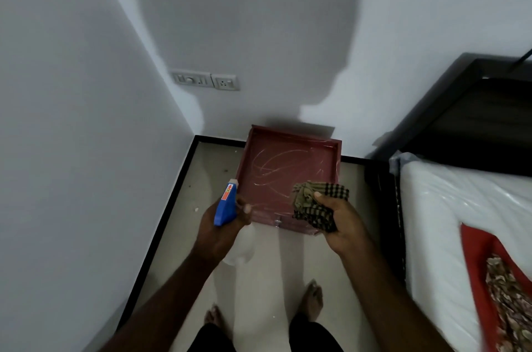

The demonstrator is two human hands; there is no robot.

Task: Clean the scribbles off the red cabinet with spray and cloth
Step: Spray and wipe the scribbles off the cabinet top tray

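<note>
Scribbled red cabinet (290, 176) sits beyond both fists: left hand (223, 226) grips spray bottle (226, 205), right hand (339, 222) clutches cloth (315, 203).

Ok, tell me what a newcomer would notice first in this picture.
The red cabinet, its top covered in pale scribbles, stands against the back wall at centre. Over its near edge, the left hand grips a blue spray bottle and the right hand holds a crumpled checked cloth. A big shadow of the person darkens the wall above.
</note>
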